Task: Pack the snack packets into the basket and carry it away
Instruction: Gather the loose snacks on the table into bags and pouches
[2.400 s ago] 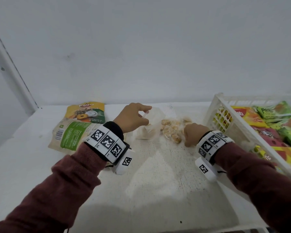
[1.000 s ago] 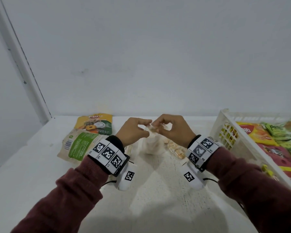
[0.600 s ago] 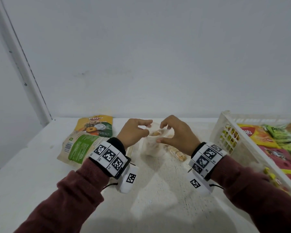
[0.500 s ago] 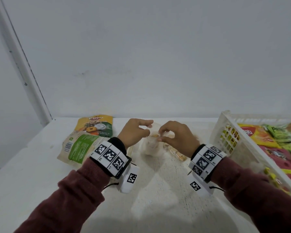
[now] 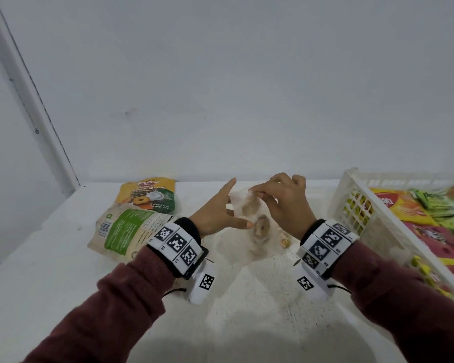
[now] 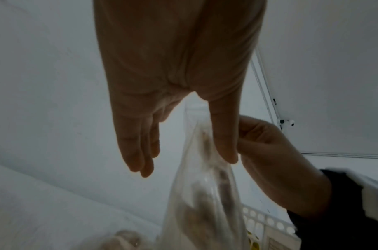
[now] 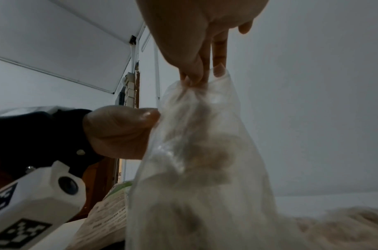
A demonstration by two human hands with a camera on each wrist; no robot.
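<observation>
A clear plastic bag of pale snack pieces (image 5: pixel 256 221) hangs over the white table, its bottom near the surface. My right hand (image 5: pixel 257 192) pinches the bag's bunched top (image 7: pixel 194 79). My left hand (image 5: pixel 231 205) is beside the bag on its left with straight fingers (image 6: pixel 138 152); only its thumb (image 6: pixel 224 145) touches the plastic. A white lattice basket (image 5: pixel 351 187) stands at the right and holds several coloured packets (image 5: pixel 409 218). On the left of the table lie a beige-and-green packet (image 5: pixel 126 229) and a yellow pineapple packet (image 5: pixel 147 195).
A loose snack piece (image 5: pixel 285 241) lies on the table under my right wrist. The grey wall rises just behind the table, and a white frame post (image 5: pixel 37 113) stands at the back left. The table (image 5: pixel 247 310) runs bare toward me.
My left hand has let go of the bag's mouth and straightened its fingers. My right hand has bunched the top and raised the bag a little.
</observation>
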